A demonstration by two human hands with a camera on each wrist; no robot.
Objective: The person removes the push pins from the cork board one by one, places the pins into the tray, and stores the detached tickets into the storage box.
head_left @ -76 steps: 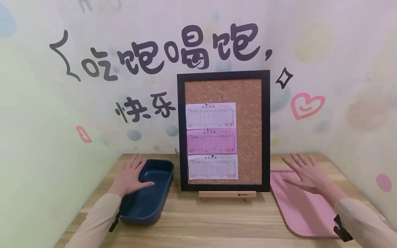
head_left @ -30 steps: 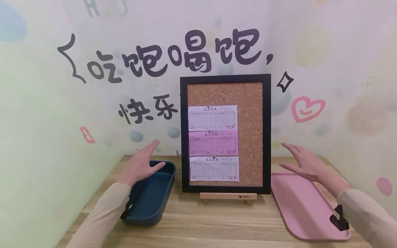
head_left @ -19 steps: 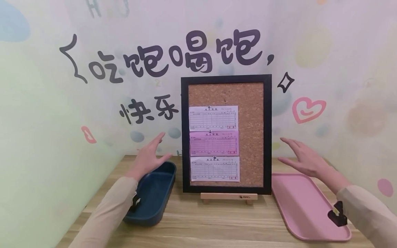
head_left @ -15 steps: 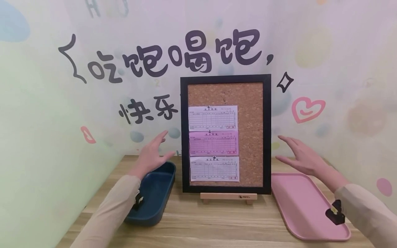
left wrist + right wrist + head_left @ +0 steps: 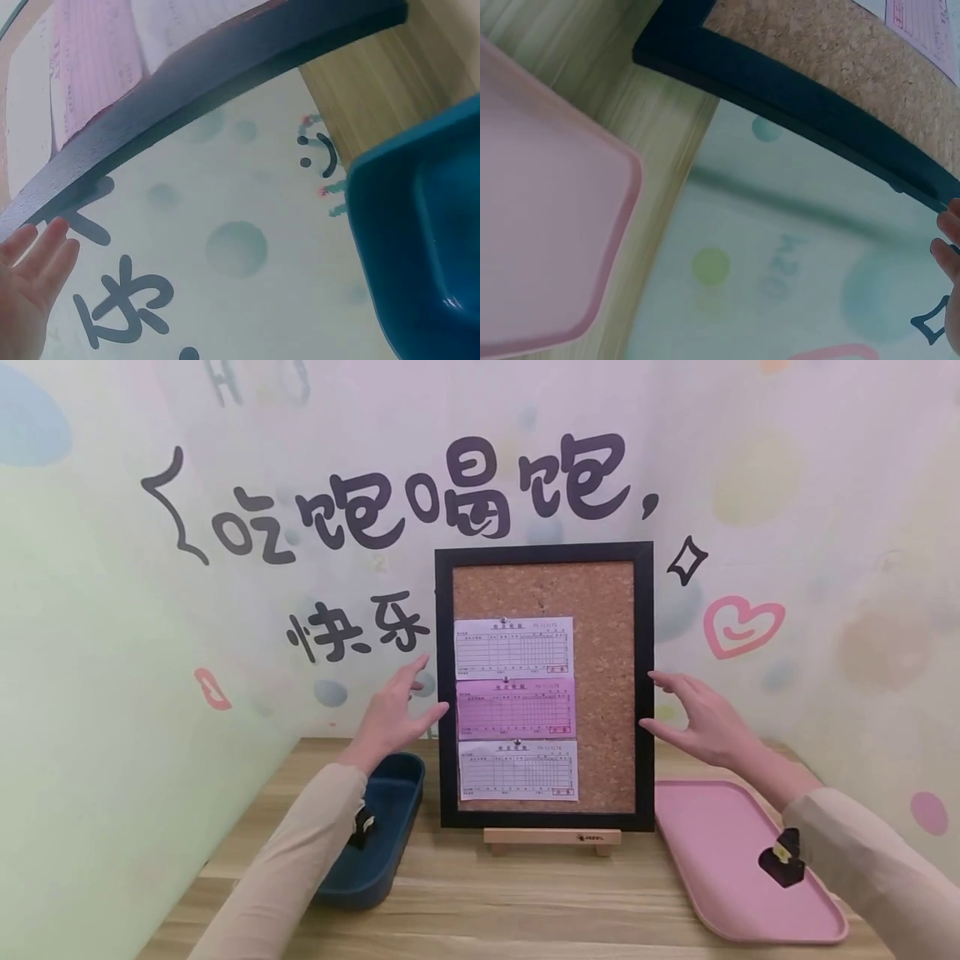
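Note:
A black-framed corkboard (image 5: 606, 693) stands upright on a small wooden easel base (image 5: 540, 837). Pinned down its left side are a white receipt slip (image 5: 513, 647), a pink slip (image 5: 516, 710) and another white slip (image 5: 517, 770). My left hand (image 5: 392, 714) is at the frame's left edge, its thumb tip overlapping the black border. On the opposite side, my right hand (image 5: 705, 720) has its thumb and fingertips at the right border. Both hands have thumb and fingers spread apart and grip nothing. Whether either touches the frame, I cannot tell.
A deep blue bin (image 5: 393, 827) sits on the wooden table (image 5: 525, 902) below my left forearm. Under my right forearm lies a flat pink tray (image 5: 720, 860). Close behind the board is a wall (image 5: 847, 543) with painted lettering.
Both hands have risen from above the bin and the tray and moved inward to the two sides of the corkboard. The board and its slips stay in place.

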